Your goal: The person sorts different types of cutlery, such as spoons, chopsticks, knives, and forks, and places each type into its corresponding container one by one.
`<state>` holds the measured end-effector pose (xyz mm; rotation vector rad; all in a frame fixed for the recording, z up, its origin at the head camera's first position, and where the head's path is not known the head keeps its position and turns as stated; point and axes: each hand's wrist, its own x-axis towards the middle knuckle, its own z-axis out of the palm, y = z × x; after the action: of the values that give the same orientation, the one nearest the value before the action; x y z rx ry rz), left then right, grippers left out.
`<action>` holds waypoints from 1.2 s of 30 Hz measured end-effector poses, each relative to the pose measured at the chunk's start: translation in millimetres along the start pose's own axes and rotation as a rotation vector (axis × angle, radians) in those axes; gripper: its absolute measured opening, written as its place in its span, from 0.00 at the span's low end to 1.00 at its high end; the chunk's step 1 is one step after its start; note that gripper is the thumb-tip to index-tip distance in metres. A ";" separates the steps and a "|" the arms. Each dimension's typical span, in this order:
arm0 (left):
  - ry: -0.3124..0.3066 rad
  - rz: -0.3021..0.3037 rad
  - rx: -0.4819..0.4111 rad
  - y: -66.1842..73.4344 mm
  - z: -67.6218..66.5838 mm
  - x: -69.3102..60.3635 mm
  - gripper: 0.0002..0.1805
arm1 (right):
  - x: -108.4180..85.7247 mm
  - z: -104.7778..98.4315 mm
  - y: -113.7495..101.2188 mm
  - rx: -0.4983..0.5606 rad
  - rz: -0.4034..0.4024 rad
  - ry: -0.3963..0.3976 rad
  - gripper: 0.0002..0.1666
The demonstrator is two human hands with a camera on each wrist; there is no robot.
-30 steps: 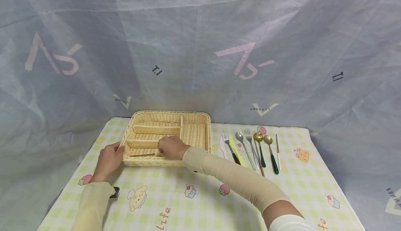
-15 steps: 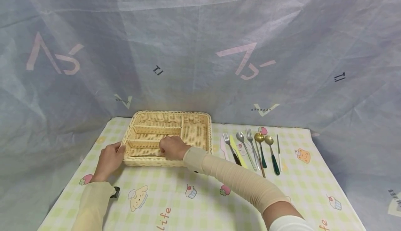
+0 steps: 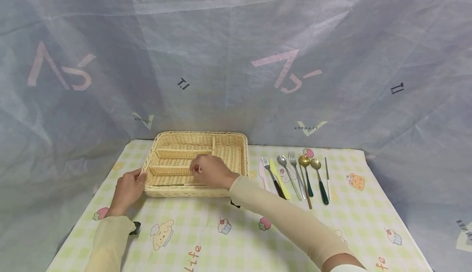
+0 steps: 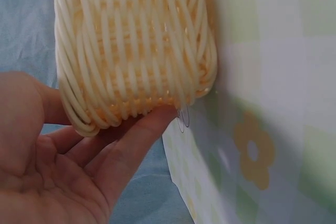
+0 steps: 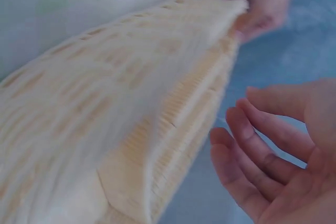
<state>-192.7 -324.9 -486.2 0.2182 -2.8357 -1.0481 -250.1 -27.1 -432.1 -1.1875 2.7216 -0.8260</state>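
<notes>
A woven basket (image 3: 199, 191) with several compartments stands at the back of the table. My left hand (image 3: 129, 190) grips its left front corner, thumb on the rim and fingers beneath, as the left wrist view shows with the hand (image 4: 89, 156) at the wicker (image 4: 136, 40). Above the basket's front middle is my right hand (image 3: 212, 171), holding nothing; in the right wrist view this hand (image 5: 278, 150) has loosely bent fingers apart from the wicker (image 5: 79, 103). A thin stick (image 3: 169, 185) lies in the front compartment, partly hidden by the right hand and rim.
Right of the basket lie a pink knife (image 3: 263, 173), a yellow knife (image 3: 279, 180), forks (image 3: 273, 177), silver and gold spoons (image 3: 289, 177), and thin sticks (image 3: 327, 180). A grey cloth (image 3: 228, 59) hangs behind the checkered table cover (image 3: 206, 239).
My right hand has risen a little from the front compartment and its fingers have loosened, letting go of the thin stick. My left hand stays on the basket's corner.
</notes>
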 end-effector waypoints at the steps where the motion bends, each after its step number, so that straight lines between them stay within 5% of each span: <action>1: 0.002 0.000 -0.001 -0.3 0.3 -0.6 0.27 | -5.3 -5.7 -0.4 0.013 0.006 0.031 0.08; 11: 0.014 0.012 0.011 -0.2 -0.4 -0.1 0.27 | -74.3 -54.0 37.8 0.036 0.041 0.307 0.12; 21: 0.014 -0.017 0.020 0.1 2.3 0.5 0.27 | -154.3 -62.9 96.8 0.043 0.200 0.440 0.10; 36: 0.009 -0.043 0.038 0.0 0.9 0.3 0.28 | -229.3 -56.3 141.8 -0.010 0.424 0.512 0.08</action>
<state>-193.1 -324.4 -486.8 0.2879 -2.8572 -0.9992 -197.9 237.2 -489.5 -0.3911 3.1913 -1.1727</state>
